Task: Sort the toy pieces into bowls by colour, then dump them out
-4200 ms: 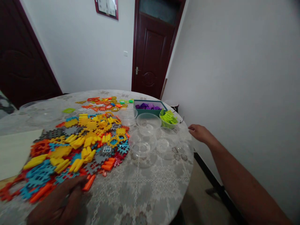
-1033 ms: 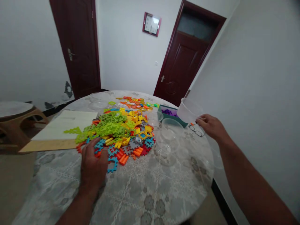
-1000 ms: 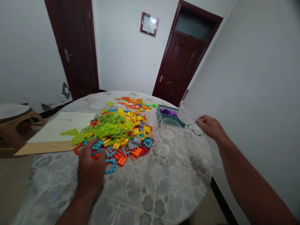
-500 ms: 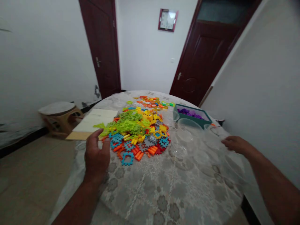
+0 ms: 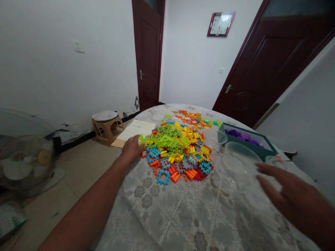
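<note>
My left hand is at the left edge of a heap of colourful plastic interlocking pieces. Its fingers are partly stretched out against a lime-green piece and do not appear closed around it. Lime-green pieces lie on top of the heap, with yellow, blue, orange, grey and red ones around them. My right hand, blurred, hovers over the right side of the table with thumb and fingers apart and nothing visible between them. Just beyond its fingertips stand clear plastic bowls.
A green box of purple pieces stands at the back right. Flat orange and yellow pieces lie behind the heap. An open notebook is left of it. A patterned cloth covers the table. A stool and a fan stand left.
The view has turned left. My left hand has moved in against the heap, and the lime-green piece is closer to it. My right hand has come nearer with its fingers spread.
</note>
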{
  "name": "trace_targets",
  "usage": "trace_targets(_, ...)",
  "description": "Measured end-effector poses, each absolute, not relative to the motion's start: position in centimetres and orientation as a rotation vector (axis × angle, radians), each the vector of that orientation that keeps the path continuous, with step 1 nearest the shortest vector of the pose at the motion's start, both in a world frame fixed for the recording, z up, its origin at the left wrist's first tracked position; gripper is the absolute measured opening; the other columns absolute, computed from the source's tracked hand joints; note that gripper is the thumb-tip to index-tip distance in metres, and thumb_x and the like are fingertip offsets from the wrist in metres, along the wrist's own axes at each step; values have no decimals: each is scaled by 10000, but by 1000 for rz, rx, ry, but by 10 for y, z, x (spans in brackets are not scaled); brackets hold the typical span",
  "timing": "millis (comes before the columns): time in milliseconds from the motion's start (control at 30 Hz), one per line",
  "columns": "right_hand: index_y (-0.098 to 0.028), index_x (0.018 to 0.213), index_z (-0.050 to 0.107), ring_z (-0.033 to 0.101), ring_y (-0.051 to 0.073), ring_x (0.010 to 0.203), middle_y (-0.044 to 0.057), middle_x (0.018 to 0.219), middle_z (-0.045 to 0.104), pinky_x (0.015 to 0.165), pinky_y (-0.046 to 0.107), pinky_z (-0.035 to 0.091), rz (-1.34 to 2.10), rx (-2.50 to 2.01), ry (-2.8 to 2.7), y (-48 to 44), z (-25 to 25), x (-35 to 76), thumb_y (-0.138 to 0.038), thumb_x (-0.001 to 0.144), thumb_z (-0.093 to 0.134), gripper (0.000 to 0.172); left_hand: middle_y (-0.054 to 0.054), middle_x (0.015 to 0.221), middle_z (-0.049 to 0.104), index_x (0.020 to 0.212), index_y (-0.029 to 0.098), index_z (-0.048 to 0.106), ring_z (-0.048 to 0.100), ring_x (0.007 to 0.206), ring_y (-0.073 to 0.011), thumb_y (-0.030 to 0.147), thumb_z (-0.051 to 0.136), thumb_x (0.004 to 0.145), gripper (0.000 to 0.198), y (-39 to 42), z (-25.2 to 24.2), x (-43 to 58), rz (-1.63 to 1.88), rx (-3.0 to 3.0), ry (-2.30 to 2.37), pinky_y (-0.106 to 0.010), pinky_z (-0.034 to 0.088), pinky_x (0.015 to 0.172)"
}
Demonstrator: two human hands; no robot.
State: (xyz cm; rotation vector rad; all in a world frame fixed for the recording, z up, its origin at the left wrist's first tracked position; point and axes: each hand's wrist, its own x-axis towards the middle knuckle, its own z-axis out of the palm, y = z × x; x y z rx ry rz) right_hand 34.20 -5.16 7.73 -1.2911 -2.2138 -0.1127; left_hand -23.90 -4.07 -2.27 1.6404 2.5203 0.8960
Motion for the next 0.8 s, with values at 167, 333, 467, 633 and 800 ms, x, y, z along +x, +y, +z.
trace_targets(167,-308,1352,685,634,362,1334,116,1440,669,1131,569,546,71,-973,-2486,-90,21,181,-325,958,635,397,-237,1353,710,1339,93,650,637,1315,-365,414,577,927,527,-6,-24,-237,807,1689,2438,-481,445,1150)
trace_targets(333,-281,1434,637,460,403,1503,135,1609,529,1209,638,430,20,-1020,-2445,-72,-36,128,-245,919,671,517,-200,1452,667,1387,118,628,634,1347,-305,485,489,989,559,14,-19,-228,920,1781,2283,-415,493,1122)
trace_targets(467,-262,1456,623,395,414,1546,144,1627,506,1236,664,375,51,-1025,-2371,-64,-53,124,-231,936,643,522,-192,1462,645,1391,120,626,584,1394,-306,498,527,969,575,19,-23,-208,1074,1949,2087,-441,443,1192)
trace_targets(633,-257,1475,612,340,397,1578,130,1641,488,1252,650,369,87,-1011,-2337,-65,-56,124,-193,919,648,561,-185,1509,600,1407,188,626,528,1434,-329,471,585,977,517,18,-29,-172,956,2167,2169,-518,387,1231)
trace_targets(800,-234,1455,626,333,357,1581,130,1629,490,1261,619,371,96,-1026,-2319,-64,-54,121,-128,925,617,541,-149,1546,581,1452,244,608,488,1456,-354,571,560,1002,559,21,-14,-137,635,2228,2377,-559,361,1221)
